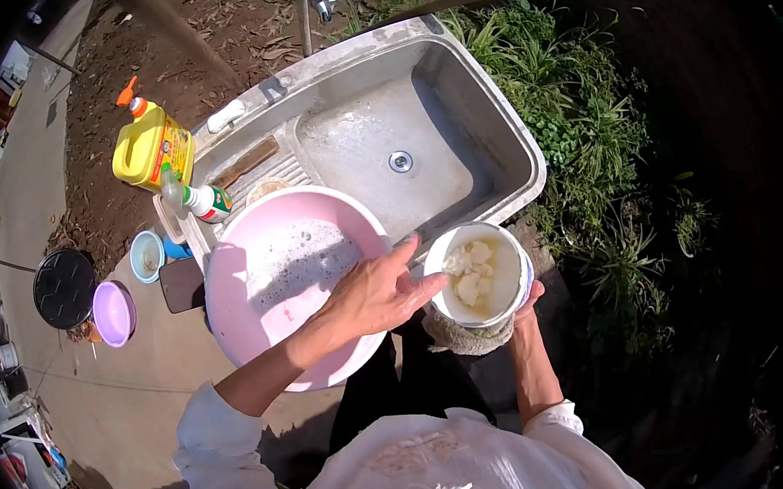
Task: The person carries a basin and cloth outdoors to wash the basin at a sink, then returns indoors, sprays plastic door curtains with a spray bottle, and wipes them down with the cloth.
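Note:
A white tub (517, 274) with pale, crumbly lumps (475, 278) in yellowish liquid stands in front of me. My right hand (531, 301) grips its side, the fingers partly hidden behind the wall. Bunched under the tub is a grey-green cloth (469, 334). My left hand (378, 292) reaches across from the left, wet and palm down, its thumb and a finger spread apart. One fingertip overlaps the tub's rim in this view. Below that wrist, a large pink basin (260, 230) of sudsy water sits partly over the sink's drainboard.
A stone sink (377, 198) with a drain lies ahead. On its left stand a yellow pump jug (149, 148), a spray bottle (208, 203) and a wooden-handled brush (247, 161). Further left are a purple bowl (114, 315) and a black round lid (65, 288). Plants (581, 126) border the right.

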Tool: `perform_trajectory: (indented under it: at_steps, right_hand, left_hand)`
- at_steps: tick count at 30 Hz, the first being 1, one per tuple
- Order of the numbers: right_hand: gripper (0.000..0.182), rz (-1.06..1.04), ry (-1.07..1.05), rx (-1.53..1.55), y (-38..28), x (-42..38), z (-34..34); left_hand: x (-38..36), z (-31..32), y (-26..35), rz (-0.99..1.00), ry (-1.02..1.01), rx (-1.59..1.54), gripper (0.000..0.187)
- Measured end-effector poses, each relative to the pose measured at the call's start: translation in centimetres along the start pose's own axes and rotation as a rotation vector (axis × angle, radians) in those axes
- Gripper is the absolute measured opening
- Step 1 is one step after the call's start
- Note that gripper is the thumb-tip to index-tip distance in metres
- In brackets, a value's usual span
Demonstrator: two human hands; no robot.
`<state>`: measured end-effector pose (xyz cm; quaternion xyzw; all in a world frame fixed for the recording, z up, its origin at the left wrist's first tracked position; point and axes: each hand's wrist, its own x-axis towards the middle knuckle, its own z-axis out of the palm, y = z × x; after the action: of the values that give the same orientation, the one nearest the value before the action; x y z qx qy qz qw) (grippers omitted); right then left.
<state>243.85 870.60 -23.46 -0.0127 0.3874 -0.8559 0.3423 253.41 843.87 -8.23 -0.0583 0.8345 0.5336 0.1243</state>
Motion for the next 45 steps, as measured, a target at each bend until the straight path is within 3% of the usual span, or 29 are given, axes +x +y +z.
perform_trajectory:
  at_steps: [3,5,8,9,11,12,14,15,17,19,21,23,25,28,31,33,35,37,39,41,42,43,45]
  right_hand:
    - [0.092,-0.027,0.056,0.039,-0.5,-4.8,-2.8]
    - [0.091,-0.04,0.075,0.068,-0.7,-7.9,-4.7]
    - [0.091,-0.048,0.08,0.105,-0.5,-12.2,-7.6]
    - [0.091,-0.049,0.075,0.12,-0.4,-13.4,-8.6]
    - [0.091,-0.06,0.094,0.151,-0.3,-15.4,-9.7]
    - [0.089,-0.075,0.186,0.175,0.1,-16.6,-10.5]
    - [0.084,-0.055,0.488,0.174,0.4,-18.7,-11.0]
    - [0.071,-0.022,0.574,0.238,0.6,-19.4,-11.7]
    - [0.064,-0.084,0.52,0.278,-0.6,-19.7,-11.7]
    - [0.059,-0.05,0.624,0.313,0.9,-22.8,-16.4]
    - [0.053,-0.007,0.898,0.438,2.1,-25.3,-19.2]
    - [0.052,-0.002,1.027,0.596,3.4,-27.7,-21.4]
    - [0.045,-0.06,1.005,0.507,6.3,-30.0,-23.7]
    - [0.041,-0.028,0.93,0.359,9.1,-30.3,-24.1]
    - [0.054,0.06,0.73,0.288,10.9,-29.5,-23.8]
    - [0.072,0.039,0.559,0.324,11.3,-28.3,-23.5]
    - [0.076,-0.062,0.628,0.5,12.4,-27.6,-22.9]
    - [0.09,-0.038,0.55,0.504,13.2,-28.0,-24.4]
    - [0.099,-0.106,0.617,0.425,13.1,-28.8,-25.6]
    - [0.1,-0.145,0.555,0.623,13.3,-30.2,-27.5]
    - [0.101,-0.154,0.547,0.643,13.0,-31.2,-28.4]
    - [0.101,-0.151,0.538,0.621,12.4,-32.0,-28.5]
    - [0.101,-0.128,0.525,0.544,11.4,-33.2,-28.7]
  left_hand:
    - [1.6,3.8,2.3,-0.022,-0.147,0.016,0.044]
    - [2.6,7.4,1.2,0.132,-0.136,-0.02,0.037]
    - [3.7,12.6,-0.3,0.0,-0.285,-0.044,0.025]
    - [4.0,14.6,-1.0,0.039,-0.258,-0.008,0.024]
    - [4.3,17.5,-0.8,-0.072,-0.318,-0.136,0.028]
    - [4.7,18.8,-1.2,-0.08,-0.331,-0.126,0.028]
    - [5.2,21.4,-1.0,-0.322,-0.428,-0.337,0.023]
    - [5.0,22.9,-1.0,-0.342,-0.404,-0.522,0.022]
    - [5.4,26.6,-3.4,-0.428,-0.34,-0.395,0.022]
    - [5.7,30.3,-7.7,-0.512,-0.273,-0.479,0.018]
    - [6.1,33.7,-11.9,-0.672,-0.087,-0.334,0.014]
    - [6.1,35.4,-14.9,-0.762,-0.044,-0.265,0.011]
    - [6.0,36.5,-16.0,-0.748,0.05,-0.207,0.011]
    - [6.7,37.2,-18.7,-0.708,-0.101,0.035,0.015]
    - [7.5,38.7,-14.8,-0.684,-0.157,0.029,0.019]
    - [8.2,39.3,-11.5,-0.682,-0.331,0.052,0.017]
    - [8.9,39.7,-9.0,-0.672,-0.521,0.082,0.021]
    - [8.1,40.8,-7.9,-0.325,-0.44,-0.015,0.024]
    - [8.6,40.5,-6.2,-0.349,-0.481,-0.06,0.025]
    - [8.9,39.6,-4.4,-0.118,-0.459,0.191,0.025]
    - [8.9,39.5,-4.9,-0.196,-0.524,0.098,0.025]
    - [8.6,38.9,-4.5,0.05,-0.556,0.226,0.026]
    - [8.3,38.0,-2.1,-0.124,-0.569,0.156,0.026]
